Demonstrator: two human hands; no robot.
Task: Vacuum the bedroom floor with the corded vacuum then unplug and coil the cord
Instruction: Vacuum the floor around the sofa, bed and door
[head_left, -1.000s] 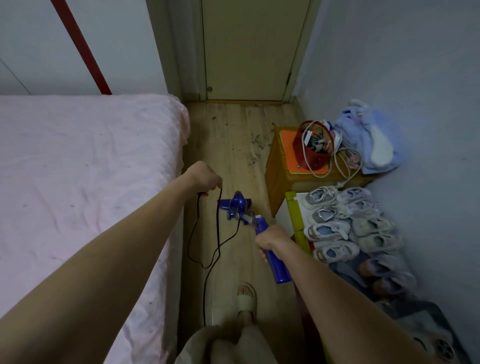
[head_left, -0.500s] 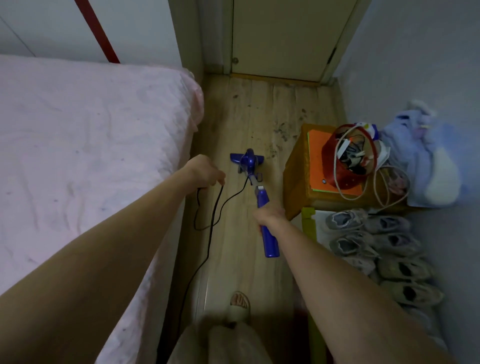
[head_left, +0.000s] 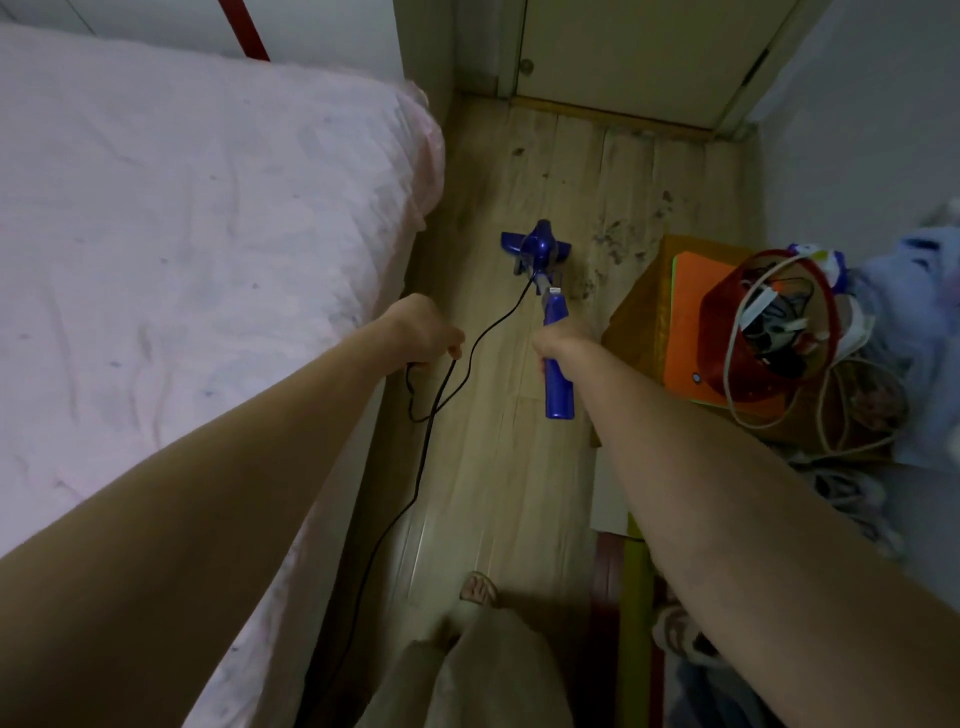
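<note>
Two hands are at work in the narrow strip of wooden floor (head_left: 524, 467) between the bed (head_left: 182, 260) and the wall. Our right hand (head_left: 563, 340) is wrapped around the blue handle of the vacuum (head_left: 556, 332), fingers curled tight round it, with the handle's end sticking out below the fist toward us. The vacuum's blue head (head_left: 535, 249) sits flat on the floor ahead of us, roughly midway between the bed's corner and the wooden nightstand (head_left: 644, 312). Just to the right of the head, dark specks of debris (head_left: 613, 249) lie scattered on the boards near the nightstand.

Our left hand (head_left: 423, 332) is closed in a fist beside the bed's edge, gripping the black cord (head_left: 415, 493). From the fist a small loop of cord hangs down, one strand curves up to the vacuum's neck, and another trails back along the bed's side toward us.

On the nightstand lies an orange pad (head_left: 685, 322), and on it stands a red basket (head_left: 769, 332) holding plugs and white cables. A pale blue bundle of fabric (head_left: 914, 312) lies against the right wall. A closed door (head_left: 639, 52) stands at the far end of the floor. One sandalled foot (head_left: 478, 590) shows below us.
</note>
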